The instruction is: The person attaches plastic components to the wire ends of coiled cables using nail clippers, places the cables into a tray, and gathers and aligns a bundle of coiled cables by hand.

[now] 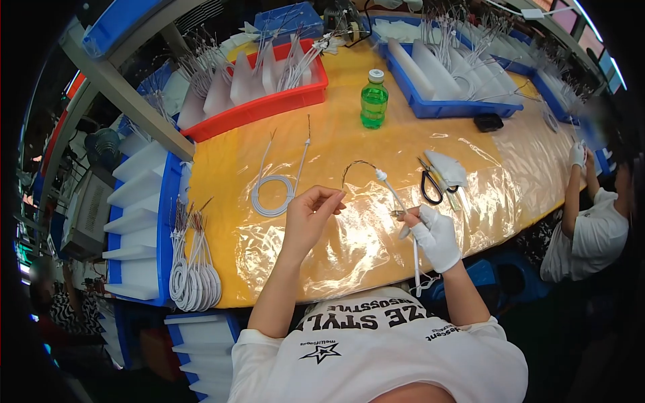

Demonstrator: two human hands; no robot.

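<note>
My left hand (pixel 312 213), bare, is closed in a pinch at the end of the dark twisted wires (pixel 359 162) of a white cable (pixel 393 191). The wires arch up from my fingertips to a white connector-like piece (pixel 381 175) on that cable. In a white glove, my right hand (pixel 435 238) is closed around the cable, whose lower part hangs past the table edge. A small metal tip shows beside the gloved fingers; what it belongs to is unclear. Scissors with black handles (pixel 432 188) lie beyond this hand, beside a folded white cloth (pixel 445 168).
A coiled white cable (pixel 274 196) lies beyond my left hand. Cable bundles (pixel 193 282) rest at the left edge. A red bin (pixel 255 107), a blue bin (pixel 463 107) and a green bottle (pixel 374 101) stand farther back. A co-worker (pixel 588 228) sits at the right.
</note>
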